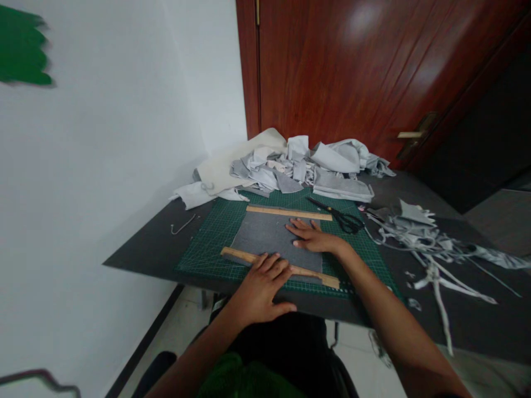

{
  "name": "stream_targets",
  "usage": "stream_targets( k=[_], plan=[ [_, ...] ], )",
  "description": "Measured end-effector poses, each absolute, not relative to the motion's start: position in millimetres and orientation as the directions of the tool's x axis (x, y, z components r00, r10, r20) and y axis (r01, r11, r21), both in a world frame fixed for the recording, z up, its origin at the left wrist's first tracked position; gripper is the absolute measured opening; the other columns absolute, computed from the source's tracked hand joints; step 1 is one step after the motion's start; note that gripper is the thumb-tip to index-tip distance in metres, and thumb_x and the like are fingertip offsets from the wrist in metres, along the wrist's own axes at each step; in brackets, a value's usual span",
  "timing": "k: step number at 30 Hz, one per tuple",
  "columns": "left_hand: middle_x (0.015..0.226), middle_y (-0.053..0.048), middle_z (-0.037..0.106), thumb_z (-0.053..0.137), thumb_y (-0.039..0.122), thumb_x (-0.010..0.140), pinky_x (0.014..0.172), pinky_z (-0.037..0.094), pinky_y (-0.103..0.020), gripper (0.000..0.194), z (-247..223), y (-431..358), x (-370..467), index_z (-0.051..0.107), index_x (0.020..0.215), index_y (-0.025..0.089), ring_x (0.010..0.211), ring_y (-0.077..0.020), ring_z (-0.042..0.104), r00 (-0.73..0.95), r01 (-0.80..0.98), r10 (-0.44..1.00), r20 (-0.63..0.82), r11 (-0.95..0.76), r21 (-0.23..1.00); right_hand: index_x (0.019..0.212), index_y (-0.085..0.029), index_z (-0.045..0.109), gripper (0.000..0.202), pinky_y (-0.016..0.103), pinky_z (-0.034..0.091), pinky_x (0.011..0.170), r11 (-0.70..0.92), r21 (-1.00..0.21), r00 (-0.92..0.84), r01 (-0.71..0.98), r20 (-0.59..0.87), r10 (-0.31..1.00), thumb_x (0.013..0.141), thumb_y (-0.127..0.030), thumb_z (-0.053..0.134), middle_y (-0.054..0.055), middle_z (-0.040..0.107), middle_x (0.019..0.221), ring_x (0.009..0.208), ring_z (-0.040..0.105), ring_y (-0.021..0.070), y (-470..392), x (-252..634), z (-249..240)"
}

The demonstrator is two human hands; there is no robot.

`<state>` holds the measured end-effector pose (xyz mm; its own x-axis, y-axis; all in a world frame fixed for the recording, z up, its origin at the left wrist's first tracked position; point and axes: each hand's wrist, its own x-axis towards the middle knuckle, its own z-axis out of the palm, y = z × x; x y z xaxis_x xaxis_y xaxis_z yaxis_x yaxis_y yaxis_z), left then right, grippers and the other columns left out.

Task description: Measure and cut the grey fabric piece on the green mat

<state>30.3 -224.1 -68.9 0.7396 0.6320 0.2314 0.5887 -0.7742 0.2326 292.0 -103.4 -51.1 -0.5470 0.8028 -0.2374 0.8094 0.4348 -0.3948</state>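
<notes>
A grey cloth piece (265, 232) lies flat on the green cutting mat (203, 249). One wooden ruler (290, 213) rests along its far edge, and a second wooden strip (240, 255) crosses its near edge. My left hand (265, 284) is laid over the near strip, fingers stretched on the strip and cloth, thumb apart. Spread flat on the right part of the cloth is my right hand (311, 235), its fingers apart. Black scissors (346, 221) lie on the mat just beyond my right hand, touched by neither hand.
Crumpled and folded grey and white fabric (290, 166) is heaped at the table's back. Tangled strips (431, 237) cover part of the right side. A bent wire-like piece (182, 224) lies at left. A white wall and a wooden door (332, 66) border the table.
</notes>
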Motion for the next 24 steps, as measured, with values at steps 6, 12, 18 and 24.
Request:
stream_targets(
  k=[6,12,18,24],
  plan=[
    [0.155,-0.009,0.051,0.057,0.075,0.089,0.126,0.019,-0.06,0.08,-76.3,-236.6,27.9,0.049,0.15,0.023,0.148,-0.0359,0.038,0.715,0.622,0.651,0.254,-0.759,0.194,0.162,-0.033,0.031,0.062,0.063,-0.005,0.123,0.426,-0.402,-0.521,0.81,-0.16,0.838,0.103,-0.041,0.048,0.009,0.02,0.173,0.161,0.009,0.0261,-90.3,293.1,-50.7],
    [0.155,-0.009,0.051,0.058,0.079,0.085,0.126,0.016,-0.064,0.085,-75.1,-240.7,36.2,0.049,0.15,0.024,0.149,-0.0381,0.036,0.685,0.655,0.688,0.24,-0.726,0.212,0.159,-0.024,0.04,0.058,0.061,-0.001,0.124,0.4,-0.333,-0.448,0.854,-0.079,0.891,0.104,-0.041,0.048,0.017,0.02,0.173,0.16,0.012,0.029,-101.3,292.7,-46.1],
    [0.157,-0.009,0.048,0.055,0.079,0.087,0.127,0.011,-0.064,0.085,-73.6,-244.0,40.4,0.046,0.153,0.025,0.151,-0.0381,0.033,0.66,0.676,0.719,0.218,-0.695,0.244,0.166,-0.026,0.021,0.07,0.071,0.008,0.12,0.28,-0.253,-0.347,0.926,-0.282,0.894,0.104,-0.053,0.04,0.018,0.004,0.174,0.16,0.0,0.0352,-125.8,286.1,-38.4],
    [0.158,-0.008,0.048,0.053,0.078,0.09,0.127,0.011,-0.064,0.082,-70.8,-230.5,42.1,0.046,0.153,0.025,0.151,-0.0355,0.034,0.655,0.675,0.72,0.229,-0.694,0.252,0.167,-0.026,0.015,0.065,0.07,0.005,0.121,0.194,-0.217,-0.254,0.957,-0.294,0.922,0.106,-0.047,0.029,0.012,-0.001,0.175,0.16,-0.003,0.0304,-108.1,278.8,-44.4]
  ],
)
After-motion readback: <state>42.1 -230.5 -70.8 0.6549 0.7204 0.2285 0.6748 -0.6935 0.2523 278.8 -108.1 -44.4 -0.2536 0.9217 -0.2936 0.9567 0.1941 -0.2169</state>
